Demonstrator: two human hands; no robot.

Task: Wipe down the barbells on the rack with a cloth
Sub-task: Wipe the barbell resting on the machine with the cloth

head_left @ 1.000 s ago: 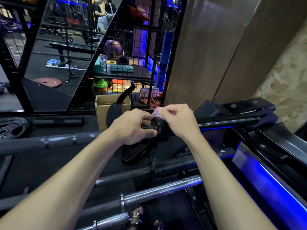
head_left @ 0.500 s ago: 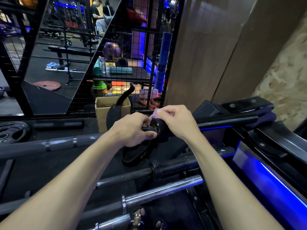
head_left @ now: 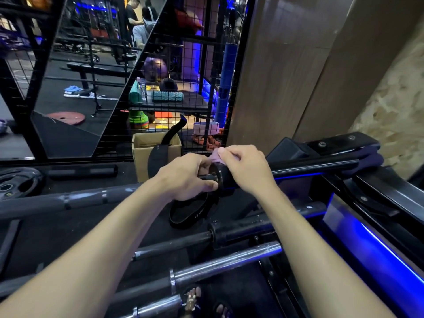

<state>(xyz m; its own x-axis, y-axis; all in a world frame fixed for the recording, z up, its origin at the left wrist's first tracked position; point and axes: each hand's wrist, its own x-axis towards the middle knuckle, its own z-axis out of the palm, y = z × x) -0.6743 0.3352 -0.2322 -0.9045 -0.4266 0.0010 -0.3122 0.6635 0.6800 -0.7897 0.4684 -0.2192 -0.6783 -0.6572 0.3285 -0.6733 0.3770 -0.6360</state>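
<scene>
A black barbell [head_left: 314,165] lies across the top of the black rack [head_left: 339,145], its sleeve running right. My left hand [head_left: 183,177] is closed around the thin shaft just left of the collar. My right hand [head_left: 246,168] presses a small pink cloth [head_left: 215,157] onto the collar and sleeve; only a corner of the cloth shows above my fingers. Below hang a dark barbell [head_left: 252,226] and a chrome barbell [head_left: 224,262], and a grey bar [head_left: 68,200] runs off to the left.
A cardboard box [head_left: 142,154] with a black belt in it stands behind my hands, before a wire mesh partition [head_left: 195,72]. A black strap [head_left: 195,212] lies on the floor. A weight plate [head_left: 13,182] lies at far left. Blue-lit machine frame [head_left: 378,249] at right. People stand far back.
Both hands stay on the top barbell at the collar. My right hand with the cloth has shifted only slightly on the sleeve; the view has tilted a little.
</scene>
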